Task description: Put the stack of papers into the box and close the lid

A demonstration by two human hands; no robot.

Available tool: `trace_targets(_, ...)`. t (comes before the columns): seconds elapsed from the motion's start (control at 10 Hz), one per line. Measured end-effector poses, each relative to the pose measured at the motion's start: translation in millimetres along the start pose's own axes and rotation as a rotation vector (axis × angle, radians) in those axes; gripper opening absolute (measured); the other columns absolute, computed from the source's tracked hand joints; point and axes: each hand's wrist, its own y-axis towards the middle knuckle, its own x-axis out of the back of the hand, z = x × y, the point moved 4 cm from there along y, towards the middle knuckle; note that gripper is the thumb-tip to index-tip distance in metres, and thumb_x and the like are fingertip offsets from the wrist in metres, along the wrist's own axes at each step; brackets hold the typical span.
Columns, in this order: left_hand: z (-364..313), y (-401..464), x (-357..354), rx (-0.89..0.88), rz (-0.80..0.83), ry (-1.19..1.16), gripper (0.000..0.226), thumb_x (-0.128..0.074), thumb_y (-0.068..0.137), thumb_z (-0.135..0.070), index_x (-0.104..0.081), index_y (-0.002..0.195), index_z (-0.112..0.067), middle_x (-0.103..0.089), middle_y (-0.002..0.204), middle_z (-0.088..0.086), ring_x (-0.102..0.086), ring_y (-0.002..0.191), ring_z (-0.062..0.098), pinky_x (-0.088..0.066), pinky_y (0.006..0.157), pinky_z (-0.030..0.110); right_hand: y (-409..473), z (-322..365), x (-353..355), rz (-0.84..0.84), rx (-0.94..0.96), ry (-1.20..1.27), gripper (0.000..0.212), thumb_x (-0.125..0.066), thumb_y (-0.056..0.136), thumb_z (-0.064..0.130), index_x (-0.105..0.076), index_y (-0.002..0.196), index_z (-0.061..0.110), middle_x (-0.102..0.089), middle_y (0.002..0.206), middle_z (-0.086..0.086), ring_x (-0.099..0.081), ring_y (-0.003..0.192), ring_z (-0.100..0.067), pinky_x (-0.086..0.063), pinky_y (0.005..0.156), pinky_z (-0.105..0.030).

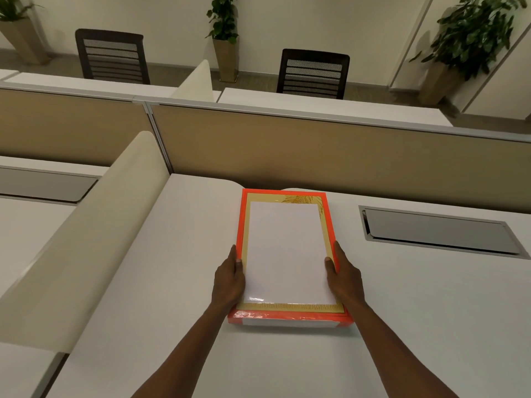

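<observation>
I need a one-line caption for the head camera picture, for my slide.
Both hands, left and right, hold a white paper stack over an orange box on a white desk.

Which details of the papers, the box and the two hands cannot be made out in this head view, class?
- Thickness of the stack of papers: only the top sheet shows.
- Floor of the orange box: covered by the papers.
- A separate lid: none identifiable in view.
- Fingers of the left hand and right hand: mostly hidden beside the papers and the box wall.
- Label on the box front: blurred by plastic glare.
</observation>
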Motion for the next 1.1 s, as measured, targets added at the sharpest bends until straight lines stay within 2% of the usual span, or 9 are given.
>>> trace_targets(0.2,7.7,4.9,3.5,-0.003,-0.102,0.032,0.047,-0.038,0.106,-0.025,-0.043,0.152,-0.016,-0.064,0.135,0.012,-0.063,0.119,0.032,-0.049,0.105,0.045,-9.5,-1.2,-4.0,-0.042,-0.015,0.025,0.060,-0.044,0.106,0.035,-0.021,0.160,0.021,-0.057,0.144,-0.011,-0.062,0.123,-0.034,-0.048,0.106,-0.044)
trace_targets(0.3,8.3,5.8,4.4,-0.009,-0.121,0.043,0.045,-0.038,0.106,-0.022,-0.045,0.151,-0.016,-0.067,0.131,0.012,-0.067,0.112,0.032,-0.053,0.102,0.045,-11.3,0.0,-5.9,-0.069,-0.014,0.009,0.060,-0.045,0.106,0.034,-0.022,0.160,0.019,-0.060,0.141,-0.012,-0.064,0.121,-0.034,-0.048,0.106,-0.043)
trace_targets(0.5,14.6,7.3,6.4,0.009,-0.120,0.003,0.045,-0.041,0.106,-0.022,-0.046,0.150,-0.018,-0.068,0.131,0.010,-0.067,0.109,0.030,-0.053,0.101,0.043,-19.3,0.2,-11.0,-0.122,0.014,-0.011,0.060,-0.045,0.105,0.033,-0.024,0.159,0.017,-0.067,0.131,-0.013,-0.068,0.113,-0.032,-0.051,0.103,-0.043)
trace_targets(0.6,16.9,5.0,5.1,-0.019,-0.131,0.002,0.045,-0.040,0.106,-0.022,-0.046,0.150,-0.019,-0.070,0.125,0.010,-0.067,0.100,0.027,-0.056,0.097,0.044,-19.1,-1.4,-11.3,-0.129,0.020,-0.028,0.060,-0.046,0.105,0.033,-0.025,0.159,0.017,-0.067,0.130,-0.012,-0.069,0.111,-0.031,-0.051,0.103,-0.042)
trace_targets(0.7,18.9,3.8,4.1,-0.020,-0.143,-0.020,0.044,-0.041,0.106,-0.021,-0.047,0.149,-0.018,-0.070,0.125,0.011,-0.066,0.102,0.027,-0.055,0.098,0.043,-18.2,-1.8,-11.1,-0.124,0.024,-0.038,0.060,-0.045,0.105,0.033,-0.024,0.159,0.017,-0.067,0.130,-0.012,-0.069,0.111,-0.030,-0.051,0.103,-0.042)
trace_targets(0.8,18.7,3.7,4.9,-0.046,-0.184,-0.028,0.045,-0.045,0.105,-0.021,-0.046,0.150,-0.019,-0.067,0.124,0.007,-0.061,0.106,0.021,-0.050,0.099,0.036,-18.1,-0.4,-10.4,-0.094,0.024,-0.067,0.059,-0.042,0.106,0.033,-0.022,0.159,0.016,-0.066,0.130,-0.012,-0.066,0.114,-0.029,-0.051,0.104,-0.042)
trace_targets(0.9,16.0,3.0,4.2,-0.117,-0.189,0.047,0.046,-0.045,0.104,-0.020,-0.046,0.150,-0.019,-0.065,0.120,0.005,-0.058,0.107,0.020,-0.047,0.095,0.031,-21.9,1.4,-6.8,-0.102,0.020,-0.105,0.059,-0.041,0.106,0.035,-0.023,0.159,0.016,-0.062,0.136,-0.012,-0.061,0.120,-0.029,-0.051,0.104,-0.042)
trace_targets(1.0,15.1,1.7,2.0,-0.157,-0.166,0.117,0.046,-0.044,0.104,-0.016,-0.047,0.149,-0.019,-0.066,0.123,0.007,-0.063,0.111,0.026,-0.050,0.095,0.033,-33.3,0.2,-5.7,-0.151,0.074,-0.254,0.059,-0.038,0.105,0.040,-0.026,0.158,0.018,-0.053,0.145,-0.009,-0.054,0.127,-0.028,-0.051,0.101,-0.041)
trace_targets(1.1,11.3,7.7,2.2,-0.144,-0.129,0.181,0.047,-0.042,0.104,-0.017,-0.044,0.151,-0.017,-0.063,0.131,0.010,-0.061,0.118,0.028,-0.050,0.101,0.038,-33.6,-0.9,-5.2,-0.079,0.076,-0.285,0.058,-0.035,0.106,0.043,-0.026,0.158,0.020,-0.050,0.149,-0.008,-0.051,0.131,-0.027,-0.049,0.104,-0.040)
